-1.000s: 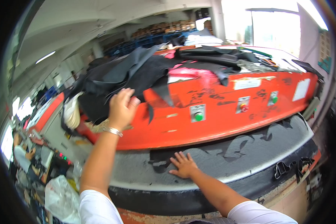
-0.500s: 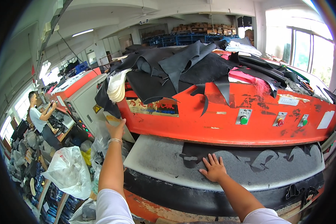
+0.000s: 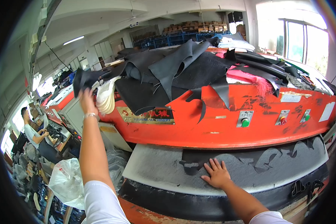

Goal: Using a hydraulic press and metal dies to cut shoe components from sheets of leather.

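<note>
My left hand (image 3: 87,103) is raised at the left end of a red machine (image 3: 198,128), its fingers closed on the edge of a black sheet piece (image 3: 84,81) that looks like leather. The rest of that sheet runs into the pile of black sheets (image 3: 153,69) on top of the machine. My right hand (image 3: 217,174) lies flat with fingers spread on a grey, dusty cutting board (image 3: 153,170). Just beyond its fingertips, a black sheet with curved cut-outs (image 3: 231,155) lies on the board, partly under the machine's red front.
Green and red push buttons (image 3: 283,120) sit on the machine's front. White cloth-like pieces (image 3: 107,98) hang beside my left hand. A clear plastic bag (image 3: 67,183) stands at the lower left. Farther left, another person (image 3: 35,130) handles dark pieces at a bench.
My left hand has moved up and to the left, swinging the hanging black piece up with it. My right hand stays flat on the board. The view has shifted slightly.
</note>
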A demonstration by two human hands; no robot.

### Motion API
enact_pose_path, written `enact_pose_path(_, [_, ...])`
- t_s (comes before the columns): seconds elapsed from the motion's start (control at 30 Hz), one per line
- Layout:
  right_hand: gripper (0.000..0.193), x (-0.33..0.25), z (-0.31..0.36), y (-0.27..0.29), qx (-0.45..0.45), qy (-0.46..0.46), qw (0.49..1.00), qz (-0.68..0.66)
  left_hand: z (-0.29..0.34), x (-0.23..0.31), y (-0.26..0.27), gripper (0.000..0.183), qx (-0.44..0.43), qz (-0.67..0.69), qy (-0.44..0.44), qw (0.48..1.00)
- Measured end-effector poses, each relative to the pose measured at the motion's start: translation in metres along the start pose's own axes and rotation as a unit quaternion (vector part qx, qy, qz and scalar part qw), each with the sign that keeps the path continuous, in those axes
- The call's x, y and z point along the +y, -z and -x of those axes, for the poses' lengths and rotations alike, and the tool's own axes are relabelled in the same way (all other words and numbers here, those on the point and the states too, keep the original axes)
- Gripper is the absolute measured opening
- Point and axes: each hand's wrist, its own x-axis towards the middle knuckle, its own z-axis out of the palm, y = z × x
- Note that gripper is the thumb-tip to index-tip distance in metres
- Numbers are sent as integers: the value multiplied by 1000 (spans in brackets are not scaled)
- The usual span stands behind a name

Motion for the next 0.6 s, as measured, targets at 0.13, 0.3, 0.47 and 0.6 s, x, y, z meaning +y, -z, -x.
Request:
enact_pose_path(0.13, [74, 16, -11, 9, 19, -12, 1000, 7, 22, 22, -64, 57, -404, -547, -170, 713])
enact_pose_path(0.3, [75, 12, -3, 6, -6, -24, 1000, -3, 75, 55, -37, 95, -401, -583, -229, 669])
enact_pose_path(0.47, [74, 9, -10, 10, -11, -14, 1000, 2, 61, 9, 5, 79, -329, -562, -344, 677])
enact_pose_path(0.6, [74, 5, -16, 5, 17, -7, 1000, -17, 13, -8, -6, 60, -289, -540, -350, 709])
